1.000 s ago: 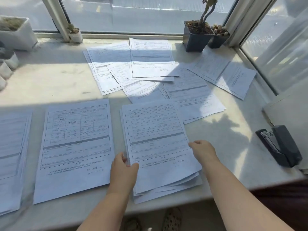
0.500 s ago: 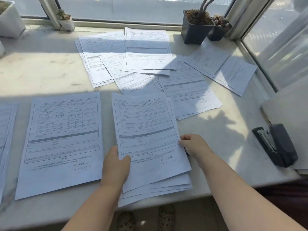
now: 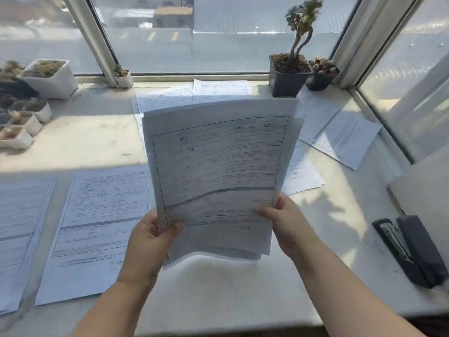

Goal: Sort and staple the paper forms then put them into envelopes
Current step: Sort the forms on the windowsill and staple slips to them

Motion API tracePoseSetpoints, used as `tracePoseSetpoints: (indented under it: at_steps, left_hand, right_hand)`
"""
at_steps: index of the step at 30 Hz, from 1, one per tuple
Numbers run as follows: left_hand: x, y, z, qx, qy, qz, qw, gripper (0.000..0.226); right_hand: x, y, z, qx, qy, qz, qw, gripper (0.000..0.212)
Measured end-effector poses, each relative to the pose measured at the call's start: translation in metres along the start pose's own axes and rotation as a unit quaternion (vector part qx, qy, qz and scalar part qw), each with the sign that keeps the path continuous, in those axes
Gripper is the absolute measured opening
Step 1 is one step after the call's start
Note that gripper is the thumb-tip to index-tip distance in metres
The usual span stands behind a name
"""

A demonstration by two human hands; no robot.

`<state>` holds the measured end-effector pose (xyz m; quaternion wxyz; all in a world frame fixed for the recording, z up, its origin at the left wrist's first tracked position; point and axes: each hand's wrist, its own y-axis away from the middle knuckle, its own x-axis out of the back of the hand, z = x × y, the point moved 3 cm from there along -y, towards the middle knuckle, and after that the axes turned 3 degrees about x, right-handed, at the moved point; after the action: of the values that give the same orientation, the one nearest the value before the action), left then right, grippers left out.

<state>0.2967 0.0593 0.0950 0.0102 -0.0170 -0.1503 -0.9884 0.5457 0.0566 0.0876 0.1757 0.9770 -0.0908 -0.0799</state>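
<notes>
A stack of printed paper forms stands upright in the air above the white sill. My left hand grips its lower left edge, thumb on the front sheet. My right hand grips the lower right edge. A single form lies flat to the left, and another pile sits at the far left edge. Loose forms are scattered at the back right, partly hidden behind the raised stack. A black stapler lies at the right.
Dark plant pots stand at the back right by the window. White pots line the back left. A pale flat board or envelope pile sits at the right edge, above the stapler. Window glass encloses the back and right.
Both hands have lifted the middle stack off the sill and tipped it upright. The camera view has tilted up toward the window.
</notes>
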Motion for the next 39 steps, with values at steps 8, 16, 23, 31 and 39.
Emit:
tracePoseSetpoints:
  at_steps: [8,16,23,31,39]
  left_hand:
    - [0.008,0.017,0.051,-0.09,-0.072,0.086,0.99,0.042]
    - [-0.017,0.007,0.025,-0.059,-0.091,0.106,0.988,0.021]
    - [-0.018,-0.004,0.029,-0.058,-0.124,0.128,0.982,0.021]
    - [-0.012,0.0,-0.005,0.013,-0.194,0.153,0.969,0.053]
    - [-0.032,0.006,-0.063,-0.094,-0.476,0.007,0.874,0.051]
  right_hand:
    - [-0.012,0.037,-0.053,0.184,0.066,-0.046,0.98,0.041]
    - [-0.007,0.018,-0.008,0.119,0.103,-0.002,0.988,0.033]
    - [-0.001,0.002,-0.004,0.058,0.147,-0.014,0.987,0.021]
    - [0.002,-0.004,0.03,-0.076,0.13,-0.074,0.986,0.038]
    - [0.004,0.004,0.077,-0.114,0.262,-0.075,0.955,0.027]
